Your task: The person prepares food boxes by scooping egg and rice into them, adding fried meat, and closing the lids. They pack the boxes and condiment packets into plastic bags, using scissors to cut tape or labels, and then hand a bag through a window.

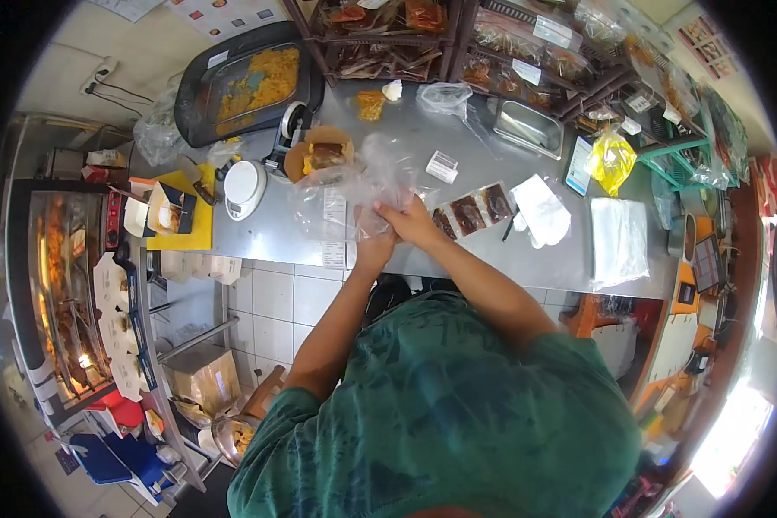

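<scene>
Both hands are close together over the steel worktop, on a thin, clear plastic bag [388,162]. My left hand [373,230] holds the crumpled plastic, which partly covers it. My right hand [409,219] grips the bag just beside it, thumb pointing left. Loose film spreads left over a paper receipt [335,254]. Beyond the bag stands an open brown paper food box [327,150] with food inside. Flat clear sachets of dark sauce [471,212] lie right of my right hand, and a small printed label [442,166] rests past it.
A white kitchen scale [245,184] and a yellow cutting board [201,223] are on the left. Behind stands a black tray of yellow rice [269,78]. A steel pan [529,128], white paper [541,210] and a stack of clear bags [618,239] sit right. Stacked crates [388,40] line the back.
</scene>
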Tool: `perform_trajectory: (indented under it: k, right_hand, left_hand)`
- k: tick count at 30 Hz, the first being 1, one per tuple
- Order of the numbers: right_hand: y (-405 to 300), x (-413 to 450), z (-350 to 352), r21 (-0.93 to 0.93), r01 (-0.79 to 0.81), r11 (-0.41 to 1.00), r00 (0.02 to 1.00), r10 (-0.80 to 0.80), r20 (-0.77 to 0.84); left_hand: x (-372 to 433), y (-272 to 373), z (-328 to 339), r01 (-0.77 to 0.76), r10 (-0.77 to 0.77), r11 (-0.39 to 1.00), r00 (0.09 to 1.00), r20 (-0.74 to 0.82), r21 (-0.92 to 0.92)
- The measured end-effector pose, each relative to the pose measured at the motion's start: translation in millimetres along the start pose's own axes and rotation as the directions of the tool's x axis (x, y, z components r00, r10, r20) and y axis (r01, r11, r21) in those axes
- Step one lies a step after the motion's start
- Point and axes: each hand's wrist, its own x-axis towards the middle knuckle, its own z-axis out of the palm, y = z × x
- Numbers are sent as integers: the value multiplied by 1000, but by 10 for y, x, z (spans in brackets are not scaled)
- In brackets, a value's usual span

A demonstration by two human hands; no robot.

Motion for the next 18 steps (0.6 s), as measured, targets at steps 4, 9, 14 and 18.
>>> perform_trajectory:
  k: [4, 9, 14, 18]
  right_hand:
    - [70, 4, 85, -405, 252, 879, 922, -345, -174]
    - [-546, -125, 588, -924, 179, 337, 984, -44, 174]
    - [-497, -455, 153, -380, 572, 727, 818, -474, 325]
    - [9, -428, -405, -775, 403, 487, 904, -344, 253]
  left_hand:
    - [-14, 230, -41, -167, 169, 985, 985, 21, -52]
    - [-84, 61, 53, -148, 170, 953, 984, 61, -264]
    - [-40, -55, 89, -100, 27, 736, 993, -119, -670]
    - [-23, 479, 88, 376, -382, 918, 924, -29, -128]
